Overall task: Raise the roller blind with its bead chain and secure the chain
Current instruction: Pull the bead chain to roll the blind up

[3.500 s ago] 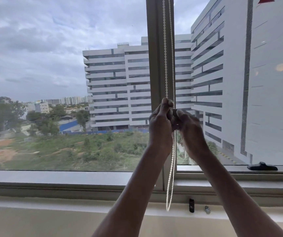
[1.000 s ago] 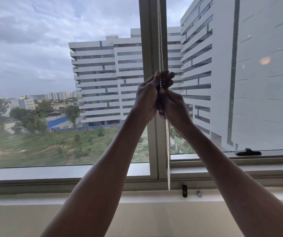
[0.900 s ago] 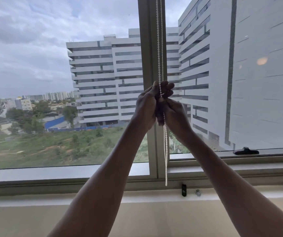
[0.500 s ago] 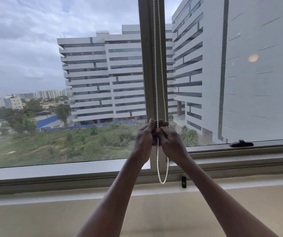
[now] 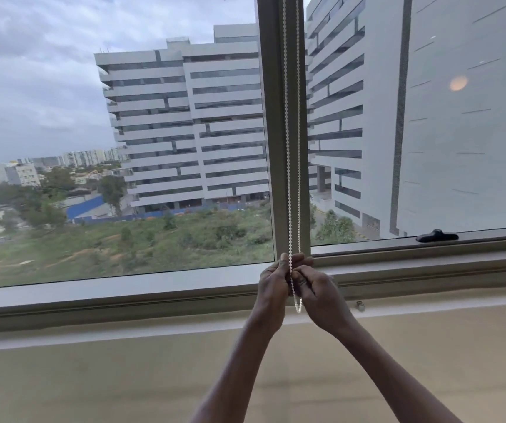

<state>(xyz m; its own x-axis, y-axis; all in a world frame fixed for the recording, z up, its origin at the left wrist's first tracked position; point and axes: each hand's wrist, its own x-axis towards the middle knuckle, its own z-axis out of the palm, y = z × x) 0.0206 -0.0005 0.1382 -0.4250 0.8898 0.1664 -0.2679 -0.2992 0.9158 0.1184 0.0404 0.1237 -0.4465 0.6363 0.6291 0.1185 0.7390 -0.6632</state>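
Note:
A white bead chain [image 5: 288, 132] hangs in two strands down the grey window post [image 5: 271, 117]. Its bottom loop shows just below my hands, level with the sill. My left hand [image 5: 273, 285] and my right hand [image 5: 320, 293] are pressed together low on the chain, both closed on it, the strands running between the fingers. The roller blind itself is out of view above the frame.
A small metal fitting [image 5: 359, 306] sits on the sill ledge right of my right hand. A black window handle [image 5: 436, 236] lies on the right pane's lower frame. A beige wall [image 5: 123, 377] fills the view below the sill.
Both hands have come down the chain together, from about mid-window height to sill level. The loop hanging below them is shorter, and the small black piece on the ledge is now hidden.

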